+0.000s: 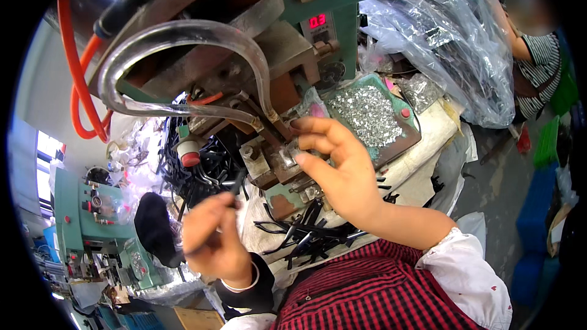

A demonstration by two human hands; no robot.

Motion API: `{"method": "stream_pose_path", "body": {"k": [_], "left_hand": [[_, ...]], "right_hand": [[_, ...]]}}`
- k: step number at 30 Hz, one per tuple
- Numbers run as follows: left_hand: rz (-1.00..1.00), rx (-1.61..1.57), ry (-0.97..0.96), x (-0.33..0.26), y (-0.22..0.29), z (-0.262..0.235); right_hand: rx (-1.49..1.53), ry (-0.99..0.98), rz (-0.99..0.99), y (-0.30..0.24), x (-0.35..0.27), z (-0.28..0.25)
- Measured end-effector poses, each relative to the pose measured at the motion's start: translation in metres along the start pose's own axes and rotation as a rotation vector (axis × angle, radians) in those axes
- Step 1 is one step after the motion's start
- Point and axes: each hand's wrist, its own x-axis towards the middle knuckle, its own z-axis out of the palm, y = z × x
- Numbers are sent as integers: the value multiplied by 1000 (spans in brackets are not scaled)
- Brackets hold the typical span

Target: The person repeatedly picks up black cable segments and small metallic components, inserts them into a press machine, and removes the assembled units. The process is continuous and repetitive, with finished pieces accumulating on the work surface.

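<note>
My right hand (345, 174) is at the die of a green press, fingers bent and thumb tip close to a small shiny metal part (287, 157) on the metal die block (260, 168). Whatever its fingertips pinch is too small to make out. Lower and to the left, my left hand (217, 235) is slightly blurred, its thumb and fingers closed on a thin black strip (238, 184). More black strips (302, 229) lie loosely on the pale cloth below the die. A green tray (400, 143) heaped with small silvery metal pieces (364, 113) stands right of the press.
Clear tubes (183, 27) loop down to the die, beside a red-capped button (191, 157). Black strips (211, 174) pile up behind it. Large clear plastic bags (440, 36) bulge at the far right near another person in striped clothing (544, 58). Another green machine (92, 211) stands left.
</note>
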Motion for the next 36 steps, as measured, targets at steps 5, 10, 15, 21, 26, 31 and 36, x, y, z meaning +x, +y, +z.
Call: {"method": "stream_pose_path", "body": {"k": [5,10,15,21,26,31,36], "left_hand": [[384,170,-454,-5,2,28],[561,181,-454,-10,-19,51],[573,157,-419,-11,-26,55],[343,191,-491,-13,0,40],[161,549,-205,-30,5,-32],[-72,688,-155,7,-38,-52],[-155,900,-505,-28,-99,-28]], "right_hand": [[-269,-152,-121,-16,-1,-14],[-1391,133,-324,36,39,-94],[-1390,245,-439,65,37,-141],[-1213,336,-559,67,35,-140],[-222,547,-235,77,19,-163],[-172,529,-172,84,45,-135],[-206,346,-185,69,53,-90]]}}
